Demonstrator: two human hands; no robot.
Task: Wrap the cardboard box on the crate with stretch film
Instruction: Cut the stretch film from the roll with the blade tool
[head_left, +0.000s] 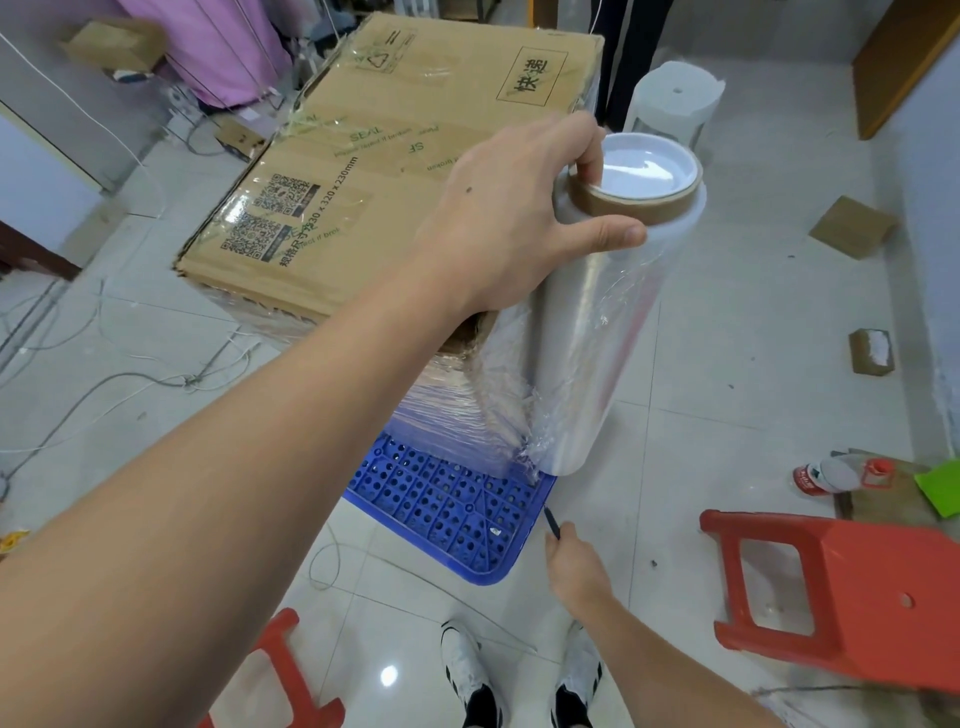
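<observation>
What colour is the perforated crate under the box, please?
Blue, seen best in the head view: the crate.

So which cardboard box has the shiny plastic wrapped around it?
The big cardboard box on the blue crate, beside the film roll. The small boxes on the floor are bare.

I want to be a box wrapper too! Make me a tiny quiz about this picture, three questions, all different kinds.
1. True or false: the left hand grips the top of the stretch film roll.
2. Pick one. The cardboard box sits on: A) a red stool, B) a blue crate, C) the bare floor.
3. Fill in: the right hand pinches a thin dark ____, low beside the crate's corner.

Key
1. True: a finger hooks into the core and the thumb lies on the film.
2. B.
3. Tool. It is too small to say which kind.
</observation>
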